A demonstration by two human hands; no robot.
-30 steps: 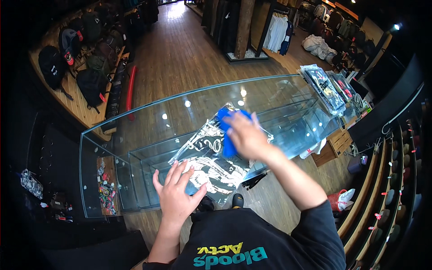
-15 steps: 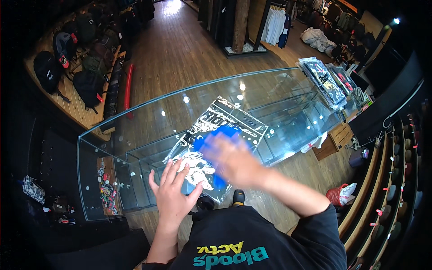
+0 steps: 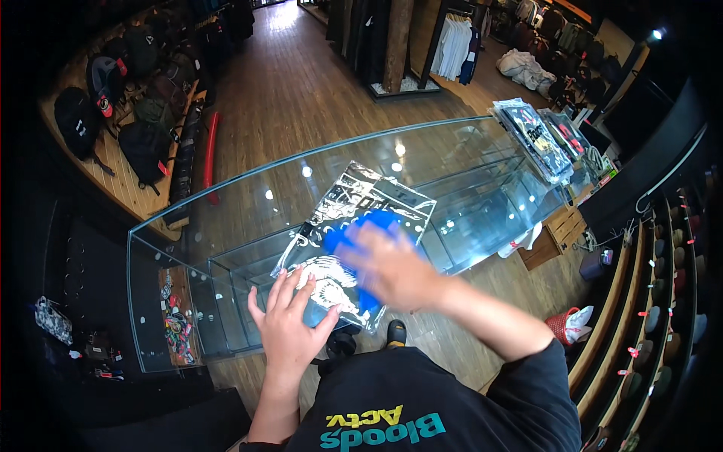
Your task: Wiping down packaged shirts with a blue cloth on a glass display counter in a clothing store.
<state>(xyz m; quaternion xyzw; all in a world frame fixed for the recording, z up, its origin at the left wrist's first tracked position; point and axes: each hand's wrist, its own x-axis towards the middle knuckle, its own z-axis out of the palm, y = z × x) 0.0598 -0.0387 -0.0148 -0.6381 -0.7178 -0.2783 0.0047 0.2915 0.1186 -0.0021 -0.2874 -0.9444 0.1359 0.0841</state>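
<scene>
A clear plastic package [image 3: 335,200] holding a black item with white printed graphics lies on the glass display counter [image 3: 218,184]. My left hand [image 3: 292,320] rests with spread fingertips on the package's lower-left part. My right hand [image 3: 395,267], blurred by motion, presses a bright blue cloth [image 3: 373,226] onto the lower-right half of the package. My right fingers lie over the cloth and partly hide it and the print beneath.
Stacked packaged items [image 3: 531,139] lie at the counter's right end. A board of small colourful items [image 3: 177,316] is inside at left. Backpacks [image 3: 139,147] fill a left shelf beside a red tube [image 3: 211,158]. Wooden racks [image 3: 633,316] and a red basket [image 3: 565,324] stand at right.
My right hand and the blue cloth have moved from the package's upper right down and left toward me. My left hand stays on the package with fingers spread.
</scene>
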